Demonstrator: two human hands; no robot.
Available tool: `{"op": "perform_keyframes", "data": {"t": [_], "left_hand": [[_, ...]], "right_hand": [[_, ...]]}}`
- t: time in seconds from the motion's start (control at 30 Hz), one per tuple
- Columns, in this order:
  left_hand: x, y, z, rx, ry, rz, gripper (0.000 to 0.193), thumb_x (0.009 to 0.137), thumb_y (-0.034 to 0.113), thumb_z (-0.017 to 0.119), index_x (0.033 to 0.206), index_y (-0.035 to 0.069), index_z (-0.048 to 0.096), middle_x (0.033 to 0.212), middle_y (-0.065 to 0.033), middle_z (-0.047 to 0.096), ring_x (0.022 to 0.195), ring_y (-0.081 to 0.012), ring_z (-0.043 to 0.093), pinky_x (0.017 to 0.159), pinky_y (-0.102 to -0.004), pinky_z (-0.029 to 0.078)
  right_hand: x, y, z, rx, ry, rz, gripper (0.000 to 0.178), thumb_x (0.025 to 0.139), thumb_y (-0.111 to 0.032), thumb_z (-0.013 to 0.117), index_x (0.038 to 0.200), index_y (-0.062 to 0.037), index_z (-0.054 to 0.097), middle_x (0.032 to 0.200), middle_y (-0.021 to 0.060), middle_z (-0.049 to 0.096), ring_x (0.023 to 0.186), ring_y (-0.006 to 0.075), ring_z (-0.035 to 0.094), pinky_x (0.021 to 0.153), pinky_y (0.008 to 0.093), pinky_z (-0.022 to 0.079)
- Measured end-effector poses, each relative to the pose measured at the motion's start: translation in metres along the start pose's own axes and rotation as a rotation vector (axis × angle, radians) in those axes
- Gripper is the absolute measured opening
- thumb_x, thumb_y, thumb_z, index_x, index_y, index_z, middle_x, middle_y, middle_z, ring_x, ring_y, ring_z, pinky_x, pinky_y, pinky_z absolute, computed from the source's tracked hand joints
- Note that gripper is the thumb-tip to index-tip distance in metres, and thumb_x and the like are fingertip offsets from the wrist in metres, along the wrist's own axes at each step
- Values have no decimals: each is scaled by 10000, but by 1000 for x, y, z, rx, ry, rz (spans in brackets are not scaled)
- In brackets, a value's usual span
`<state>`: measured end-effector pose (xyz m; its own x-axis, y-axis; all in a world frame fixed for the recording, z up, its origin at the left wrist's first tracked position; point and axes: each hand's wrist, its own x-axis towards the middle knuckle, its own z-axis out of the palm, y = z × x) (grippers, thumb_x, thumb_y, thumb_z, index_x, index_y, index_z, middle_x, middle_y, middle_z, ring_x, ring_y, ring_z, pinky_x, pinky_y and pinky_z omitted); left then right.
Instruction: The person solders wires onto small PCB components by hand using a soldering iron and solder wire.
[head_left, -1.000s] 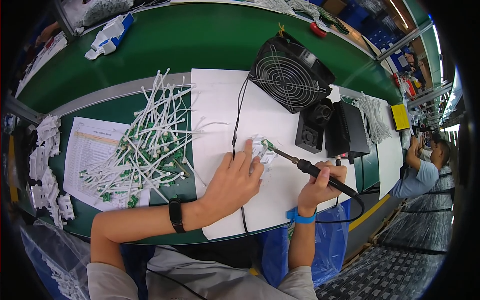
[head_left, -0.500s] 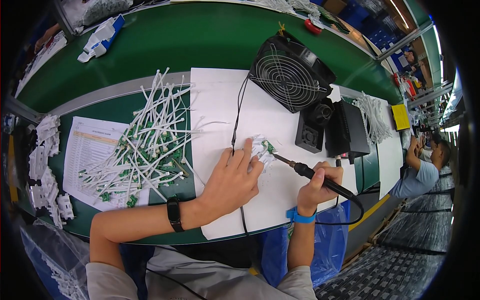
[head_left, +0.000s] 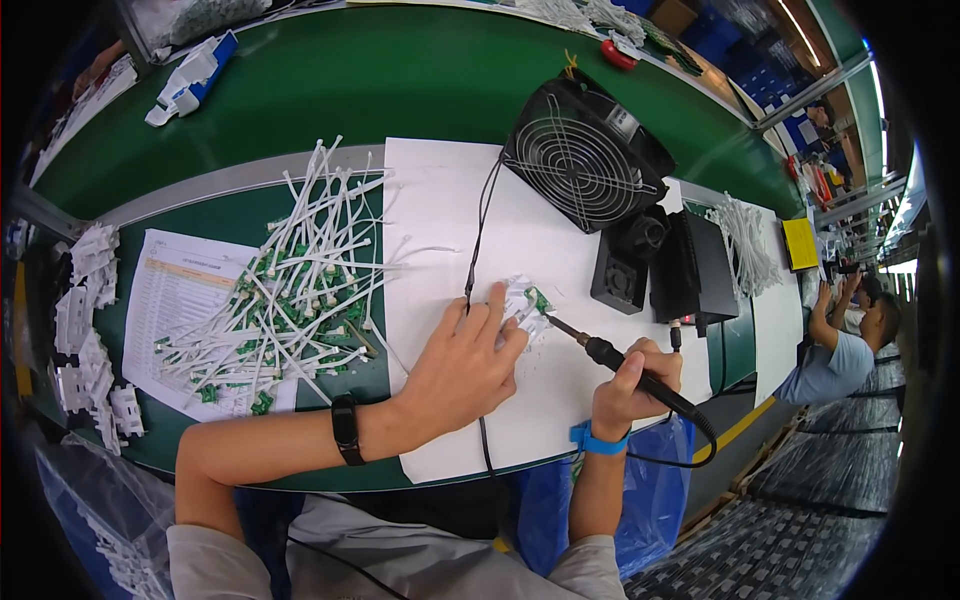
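In front of the black square wire-grilled fan [head_left: 578, 160], my right hand [head_left: 638, 385] clasps a black rod-shaped soldering iron [head_left: 606, 353] by a green circuit board [head_left: 540, 299] on a white plastic piece [head_left: 533, 325] my left hand [head_left: 458, 367] touches, whether gripping I cannot tell.

A green table [head_left: 215, 213] bears white paper [head_left: 432, 195] and a printed sheet [head_left: 178, 310].

Printed sheet [head_left: 165, 310], white: heading and ruled table (too small to read from where I stand). Pale label [head_left: 621, 121] on black fan [head_left: 588, 155]: marks illegible. No readable text found.
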<state>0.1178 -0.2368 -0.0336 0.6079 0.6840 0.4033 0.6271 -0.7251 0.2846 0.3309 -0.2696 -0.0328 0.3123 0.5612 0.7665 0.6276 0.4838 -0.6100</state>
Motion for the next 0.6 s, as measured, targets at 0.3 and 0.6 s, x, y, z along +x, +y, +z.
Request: {"op": "perform_keyframes", "data": {"t": [0.3, 0.6], "left_hand": [[-1, -1, 0, -20, 1, -1, 435, 748, 176, 713, 1119, -19, 600, 1376, -341, 510, 1020, -365, 546, 1023, -500, 436], [-1, 0, 1, -10, -11, -1, 424, 754, 175, 710, 1116, -17, 603, 1380, -343, 509, 1016, -359, 544, 1041, -501, 420]], "right_hand": [[-1, -1, 2, -76, -14, -119, 263, 915, -107, 614, 770, -37, 407, 597, 41, 409, 508, 115, 375, 501, 281, 283], [2, 1, 6, -68, 42, -132, 299, 895, -192, 665, 738, -60, 447, 503, 56, 414, 400, 163, 383, 424, 276, 273]]}}
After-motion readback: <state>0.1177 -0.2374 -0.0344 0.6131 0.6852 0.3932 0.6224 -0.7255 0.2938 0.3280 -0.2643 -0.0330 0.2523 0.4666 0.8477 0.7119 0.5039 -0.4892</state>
